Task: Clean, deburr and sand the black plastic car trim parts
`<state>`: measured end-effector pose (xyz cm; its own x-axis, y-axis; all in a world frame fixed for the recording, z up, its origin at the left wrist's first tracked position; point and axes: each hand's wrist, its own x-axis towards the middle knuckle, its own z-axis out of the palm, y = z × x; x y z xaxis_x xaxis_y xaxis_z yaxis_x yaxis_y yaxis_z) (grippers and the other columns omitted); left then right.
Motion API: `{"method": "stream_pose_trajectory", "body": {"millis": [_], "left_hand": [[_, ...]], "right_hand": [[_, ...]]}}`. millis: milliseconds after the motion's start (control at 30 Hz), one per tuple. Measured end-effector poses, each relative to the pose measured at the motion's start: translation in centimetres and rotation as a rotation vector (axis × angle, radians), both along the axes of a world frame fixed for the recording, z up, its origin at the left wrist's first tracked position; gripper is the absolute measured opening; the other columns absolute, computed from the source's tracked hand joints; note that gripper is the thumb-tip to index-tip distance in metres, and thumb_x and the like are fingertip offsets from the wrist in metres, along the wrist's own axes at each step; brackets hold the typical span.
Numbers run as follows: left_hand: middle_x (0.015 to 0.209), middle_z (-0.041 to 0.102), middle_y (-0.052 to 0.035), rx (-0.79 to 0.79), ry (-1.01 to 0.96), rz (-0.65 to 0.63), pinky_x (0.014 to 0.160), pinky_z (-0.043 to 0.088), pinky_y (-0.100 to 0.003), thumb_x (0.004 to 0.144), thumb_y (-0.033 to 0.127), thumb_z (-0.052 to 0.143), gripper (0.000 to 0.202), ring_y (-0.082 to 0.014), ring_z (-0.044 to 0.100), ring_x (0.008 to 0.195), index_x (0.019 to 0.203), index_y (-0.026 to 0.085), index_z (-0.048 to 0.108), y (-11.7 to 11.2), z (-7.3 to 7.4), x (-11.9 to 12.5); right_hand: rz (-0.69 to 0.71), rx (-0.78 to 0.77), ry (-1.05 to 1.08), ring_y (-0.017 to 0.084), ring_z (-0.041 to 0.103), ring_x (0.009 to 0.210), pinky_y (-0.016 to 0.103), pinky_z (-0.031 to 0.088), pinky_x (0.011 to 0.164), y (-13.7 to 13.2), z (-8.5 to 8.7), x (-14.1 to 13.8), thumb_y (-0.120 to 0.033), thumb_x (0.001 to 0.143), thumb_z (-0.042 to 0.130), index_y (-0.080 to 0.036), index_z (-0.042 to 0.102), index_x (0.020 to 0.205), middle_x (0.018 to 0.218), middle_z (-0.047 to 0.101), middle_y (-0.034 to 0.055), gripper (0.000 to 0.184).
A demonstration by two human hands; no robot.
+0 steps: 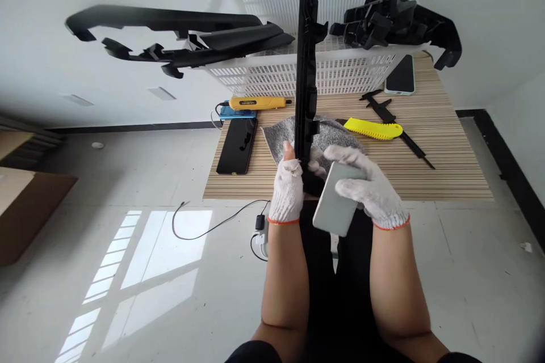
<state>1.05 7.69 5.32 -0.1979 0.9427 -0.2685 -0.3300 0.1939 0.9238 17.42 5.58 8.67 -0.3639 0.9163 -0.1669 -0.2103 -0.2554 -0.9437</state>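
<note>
My left hand (289,184), in a white knit glove with the thumb tip bare, is closed around the lower end of a long black plastic trim strip (305,68). The strip stands nearly upright in the view, its clips and notches along the right edge. In my right hand (368,184), also gloved, a flat pale grey-green rectangular pad (336,204) is gripped between thumb and fingers, just right of the strip's lower end. Behind both hands a grey cloth (279,135) lies on the wood-grain table (447,170).
A white plastic basket (272,76) at the back holds several black plastic parts (170,20) that stick out on both sides. On the table are a yellow electric tool (258,103), a black phone (237,146), a yellow-handled cutter (374,129), black calipers (411,142) and another phone (401,75).
</note>
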Motion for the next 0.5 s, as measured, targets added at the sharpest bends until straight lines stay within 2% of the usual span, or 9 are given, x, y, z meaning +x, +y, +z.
{"method": "stream_pose_trajectory", "body": {"millis": [67,133,167,233,267,367,500], "left_hand": [[0.082,0.074,-0.0053,-0.047,-0.032,0.009,0.067,0.06,-0.03,0.087,0.073,0.065,0.054,-0.0212,0.072,0.081,0.102,0.023,0.076,0.0,-0.1,-0.3],[0.086,0.076,-0.0056,-0.054,-0.102,0.01,0.07,0.06,-0.029,0.087,0.068,0.069,0.052,-0.021,0.073,0.084,0.111,0.023,0.076,0.0,-0.1,-0.4],[0.085,0.076,-0.0058,-0.052,-0.141,0.013,0.07,0.06,-0.028,0.087,0.066,0.07,0.052,-0.0203,0.073,0.082,0.113,0.022,0.076,0.0,-0.1,-0.4],[0.08,0.074,-0.0058,-0.062,-0.232,-0.004,0.067,0.059,-0.027,0.088,0.064,0.069,0.05,-0.018,0.071,0.075,0.11,0.019,0.076,0.1,0.1,-0.4],[0.076,0.072,-0.0053,-0.071,-0.278,-0.021,0.064,0.057,-0.027,0.089,0.063,0.069,0.049,-0.0161,0.068,0.069,0.107,0.018,0.077,0.1,0.2,-0.4],[0.07,0.067,-0.0043,-0.083,-0.388,-0.076,0.057,0.053,-0.024,0.09,0.062,0.069,0.049,-0.0111,0.059,0.058,0.098,0.014,0.077,0.3,0.5,-0.4],[0.07,0.068,-0.0045,-0.079,-0.365,-0.022,0.054,0.05,-0.022,0.089,0.059,0.072,0.047,-0.0098,0.057,0.056,0.097,0.013,0.077,0.3,0.7,-0.4]], "right_hand": [[-0.03,-0.044,-0.078,0.011,0.061,0.069,0.022,0.049,0.054,0.2,-0.4,0.3,-0.029,0.074,0.083,-0.034,0.065,0.134,0.102,0.072,-0.0011,0.063],[-0.053,-0.049,-0.223,0.013,0.063,0.071,0.022,0.051,0.052,0.5,-0.7,0.5,-0.037,0.075,0.086,-0.03,0.067,0.131,0.102,0.072,0.0012,0.059],[-0.11,-0.025,-0.285,0.014,0.065,0.076,0.023,0.054,0.055,0.7,-0.9,0.5,-0.04,0.077,0.086,-0.028,0.069,0.127,0.105,0.073,0.0026,0.054],[-0.231,0.033,-0.366,0.016,0.068,0.084,0.026,0.059,0.062,1.0,-1.1,0.6,-0.045,0.08,0.083,-0.027,0.071,0.124,0.109,0.073,0.0039,0.049],[-0.228,0.045,-0.383,0.017,0.069,0.086,0.027,0.06,0.064,1.1,-1.1,0.6,-0.044,0.08,0.083,-0.028,0.072,0.124,0.109,0.073,0.0039,0.049],[-0.063,0.013,-0.378,0.02,0.071,0.087,0.03,0.062,0.066,1.1,-1.2,0.8,-0.039,0.077,0.086,-0.028,0.074,0.123,0.107,0.075,0.0042,0.05],[-0.255,0.044,-0.391,0.022,0.072,0.096,0.031,0.063,0.066,1.2,-1.4,0.7,-0.044,0.082,0.08,-0.031,0.071,0.131,0.119,0.073,0.0052,0.051]]}}
